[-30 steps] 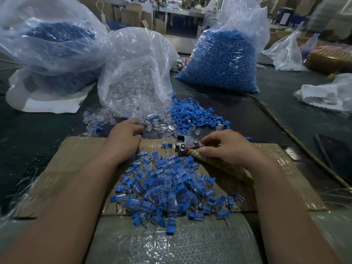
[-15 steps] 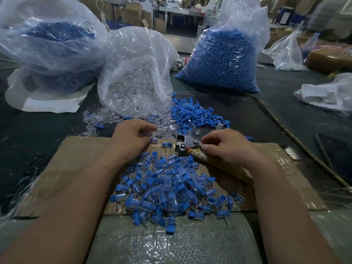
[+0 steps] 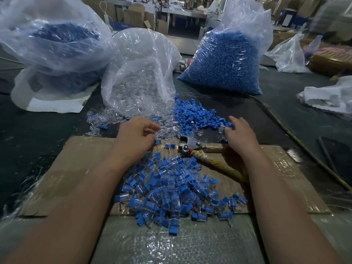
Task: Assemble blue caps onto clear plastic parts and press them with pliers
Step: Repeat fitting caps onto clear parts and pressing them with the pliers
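My left hand (image 3: 137,134) hovers at the near edge of the loose clear plastic parts (image 3: 167,130), fingers curled, thumb and forefinger pinching a clear part. My right hand (image 3: 240,134) reaches over the right end of the loose blue caps (image 3: 198,115), its relaxed fingertips touching the caps there. The pliers (image 3: 190,145) lie free on the cardboard sheet (image 3: 76,168) between my hands, their tape-wrapped handles running under my right wrist. A heap of assembled blue-capped clear parts (image 3: 177,191) lies on the cardboard between my forearms.
A clear bag of clear parts (image 3: 139,73) stands behind the loose ones. Bags of blue caps sit at the back right (image 3: 222,60) and back left (image 3: 57,44). Dark rods (image 3: 327,155) lie at the right. Bubble wrap (image 3: 171,242) covers the near edge.
My right hand has let go of the pliers and moved forward and right onto the blue caps. My left hand moved forward to the clear parts and stays there.
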A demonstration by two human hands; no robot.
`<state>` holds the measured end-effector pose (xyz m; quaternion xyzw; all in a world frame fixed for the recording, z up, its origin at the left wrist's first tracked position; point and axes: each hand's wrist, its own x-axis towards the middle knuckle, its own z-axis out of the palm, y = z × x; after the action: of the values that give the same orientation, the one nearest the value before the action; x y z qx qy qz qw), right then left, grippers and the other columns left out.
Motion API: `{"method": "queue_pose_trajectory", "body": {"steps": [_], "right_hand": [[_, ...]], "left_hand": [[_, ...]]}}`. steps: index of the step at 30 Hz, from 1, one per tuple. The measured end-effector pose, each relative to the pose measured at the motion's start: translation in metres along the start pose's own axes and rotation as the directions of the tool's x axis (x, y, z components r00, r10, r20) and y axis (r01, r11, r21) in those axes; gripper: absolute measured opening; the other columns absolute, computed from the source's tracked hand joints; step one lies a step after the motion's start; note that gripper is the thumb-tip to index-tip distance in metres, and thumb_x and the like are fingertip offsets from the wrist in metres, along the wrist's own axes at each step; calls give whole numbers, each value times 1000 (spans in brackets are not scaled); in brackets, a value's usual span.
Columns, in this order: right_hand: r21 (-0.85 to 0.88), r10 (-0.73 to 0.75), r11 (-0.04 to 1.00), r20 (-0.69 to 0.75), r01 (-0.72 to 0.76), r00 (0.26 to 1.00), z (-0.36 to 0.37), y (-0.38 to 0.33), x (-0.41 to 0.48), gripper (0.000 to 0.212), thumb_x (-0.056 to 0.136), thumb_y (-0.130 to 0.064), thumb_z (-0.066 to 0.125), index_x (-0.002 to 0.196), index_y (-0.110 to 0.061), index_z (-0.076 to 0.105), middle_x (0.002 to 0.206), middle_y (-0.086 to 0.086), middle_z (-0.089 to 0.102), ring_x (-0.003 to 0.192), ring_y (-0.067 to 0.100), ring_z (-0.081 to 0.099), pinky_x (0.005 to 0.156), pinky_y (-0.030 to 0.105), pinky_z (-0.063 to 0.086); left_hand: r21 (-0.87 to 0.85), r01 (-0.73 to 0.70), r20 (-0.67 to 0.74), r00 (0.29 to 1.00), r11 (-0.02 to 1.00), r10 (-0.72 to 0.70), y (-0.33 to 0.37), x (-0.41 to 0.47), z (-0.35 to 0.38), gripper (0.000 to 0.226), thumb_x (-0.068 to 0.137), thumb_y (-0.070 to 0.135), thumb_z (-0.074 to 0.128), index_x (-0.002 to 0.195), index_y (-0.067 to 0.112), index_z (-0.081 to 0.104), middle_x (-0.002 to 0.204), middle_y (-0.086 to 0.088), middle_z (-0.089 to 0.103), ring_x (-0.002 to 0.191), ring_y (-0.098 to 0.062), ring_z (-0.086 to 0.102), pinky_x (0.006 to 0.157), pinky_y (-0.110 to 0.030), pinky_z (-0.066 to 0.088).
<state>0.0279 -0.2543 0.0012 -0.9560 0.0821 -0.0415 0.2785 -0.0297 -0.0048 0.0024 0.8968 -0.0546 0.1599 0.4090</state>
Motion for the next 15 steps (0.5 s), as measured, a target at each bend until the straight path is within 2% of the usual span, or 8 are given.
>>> {"method": "queue_pose_trajectory", "body": {"steps": [3, 5, 7, 11, 15], "right_hand": [[-109, 19, 994, 114, -7, 993, 8, 1, 5, 50, 99, -29, 33, 147, -18, 20, 155, 9, 10, 142, 24, 9, 113, 40, 12], [-163, -31, 985, 171, 59, 985, 10, 1, 5, 49, 99, -28, 31, 146, -19, 21, 155, 6, 14, 141, 22, 14, 114, 41, 15], [-167, -111, 975, 202, 146, 973, 9, -1, 2, 46, 99, -24, 33, 145, -19, 26, 154, 3, 20, 140, 19, 19, 112, 35, 18], [13, -269, 962, 199, 272, 942, 6, -8, -7, 37, 97, -12, 38, 130, -21, 52, 138, -3, 47, 126, 15, 40, 97, 26, 32], [221, -314, 937, 184, 272, 931, 5, -11, -11, 33, 93, -4, 47, 115, -21, 64, 104, -12, 61, 91, -6, 52, 69, 5, 38]], "left_hand": [[18, -18, 1, 1000, 1000, 18, 1, 0, -2, 25, 83, -2, 58, 101, 11, 68, 99, 4, 58, 77, 7, 52, 63, 0, 39], [17, -38, -6, 999, 999, 38, 1, 0, -2, 24, 83, -2, 58, 100, 10, 69, 99, 4, 57, 77, 10, 50, 64, 4, 39], [16, -51, -16, 999, 999, 51, 3, -1, -1, 23, 83, -2, 58, 99, 10, 69, 97, 3, 56, 76, 11, 49, 65, 8, 35], [9, -58, -16, 998, 998, 59, 6, -4, -1, 22, 84, -3, 57, 99, 8, 69, 98, 3, 55, 77, 9, 49, 66, 9, 34], [-32, -50, -16, 999, 998, 49, 9, -6, -2, 26, 82, -4, 60, 103, 9, 67, 96, 3, 57, 77, 10, 51, 64, 7, 36]]}}
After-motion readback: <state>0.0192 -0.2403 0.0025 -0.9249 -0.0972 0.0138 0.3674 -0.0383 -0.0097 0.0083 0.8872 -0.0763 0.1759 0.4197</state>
